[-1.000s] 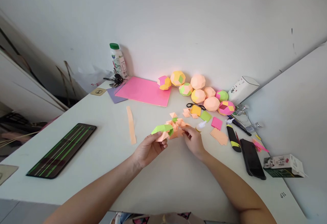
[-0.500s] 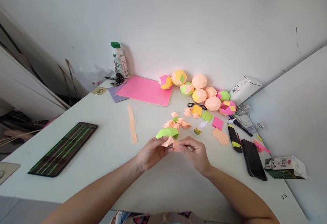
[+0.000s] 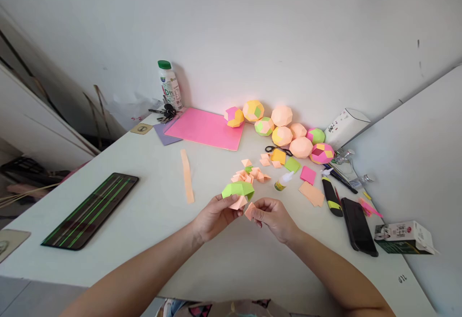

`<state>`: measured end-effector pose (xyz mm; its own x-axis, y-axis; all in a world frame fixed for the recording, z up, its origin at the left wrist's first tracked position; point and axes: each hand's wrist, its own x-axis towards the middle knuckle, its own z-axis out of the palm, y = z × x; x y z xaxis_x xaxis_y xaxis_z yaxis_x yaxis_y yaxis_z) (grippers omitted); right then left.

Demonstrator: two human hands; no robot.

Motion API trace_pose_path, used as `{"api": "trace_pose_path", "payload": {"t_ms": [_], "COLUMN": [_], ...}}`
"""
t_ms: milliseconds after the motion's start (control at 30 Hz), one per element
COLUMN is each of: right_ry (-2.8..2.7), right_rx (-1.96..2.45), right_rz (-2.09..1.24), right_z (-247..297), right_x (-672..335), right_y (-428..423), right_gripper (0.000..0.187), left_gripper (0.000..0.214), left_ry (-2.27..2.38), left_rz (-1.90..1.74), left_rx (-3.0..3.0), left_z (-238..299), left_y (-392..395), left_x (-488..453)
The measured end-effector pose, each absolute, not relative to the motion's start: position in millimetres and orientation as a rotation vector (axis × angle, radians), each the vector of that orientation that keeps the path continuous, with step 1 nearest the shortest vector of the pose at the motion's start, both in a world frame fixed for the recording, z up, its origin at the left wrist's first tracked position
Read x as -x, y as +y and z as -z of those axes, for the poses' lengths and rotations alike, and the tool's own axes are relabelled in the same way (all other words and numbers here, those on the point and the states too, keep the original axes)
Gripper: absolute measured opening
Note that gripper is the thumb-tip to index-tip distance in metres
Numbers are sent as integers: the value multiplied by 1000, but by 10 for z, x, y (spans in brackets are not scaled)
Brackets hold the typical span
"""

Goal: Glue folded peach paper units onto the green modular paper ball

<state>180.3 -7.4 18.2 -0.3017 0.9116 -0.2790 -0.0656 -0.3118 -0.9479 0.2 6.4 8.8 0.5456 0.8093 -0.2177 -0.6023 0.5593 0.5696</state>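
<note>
My left hand (image 3: 215, 218) is closed on a partly built paper ball (image 3: 238, 190), a green faceted shell with peach pieces at its near side. Close by on the right, my right hand (image 3: 275, 218) pinches a small folded peach paper piece (image 3: 250, 211), a little apart from the ball. Just beyond the ball lies a pile of folded peach paper pieces (image 3: 257, 174) with a bit of green among them. A small glue bottle (image 3: 284, 181) with a whitish nozzle lies right of the pile.
Finished paper balls (image 3: 282, 115) cluster along the wall. Scissors (image 3: 270, 149), orange, green and pink squares, a cutter knife (image 3: 331, 195), a phone (image 3: 358, 225) and a milk carton (image 3: 403, 237) lie rightward. Leftward are a pink sheet (image 3: 205, 128), a peach strip (image 3: 186, 176) and a dark striped panel (image 3: 90, 211).
My right hand has drawn the peach piece slightly away from the ball and tilted it. My left hand keeps its hold on the ball, almost still.
</note>
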Motion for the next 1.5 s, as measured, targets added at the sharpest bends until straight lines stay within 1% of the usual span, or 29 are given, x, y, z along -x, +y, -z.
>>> {"api": "trace_pose_path", "payload": {"t_ms": [300, 767, 1033, 1500], "right_ry": [-1133, -1140, -1103, -1069], "right_rx": [1159, 1161, 1272, 1236], "right_rz": [-1726, -1758, -1742, -1815], "right_z": [-204, -176, -182, -141], "right_x": [-1792, -1790, -1795, -1829], "right_y": [-88, -99, -110, -104], "right_gripper": [29, 30, 39, 37], "left_gripper": [16, 19, 19, 17], "left_ry": [507, 477, 503, 519], "left_rz": [-842, -834, -820, -808], "left_rx": [-482, -514, -543, -587], "left_z": [-84, -127, -120, -112], "left_y": [44, 39, 34, 40], "left_x": [-20, -14, -17, -15]}}
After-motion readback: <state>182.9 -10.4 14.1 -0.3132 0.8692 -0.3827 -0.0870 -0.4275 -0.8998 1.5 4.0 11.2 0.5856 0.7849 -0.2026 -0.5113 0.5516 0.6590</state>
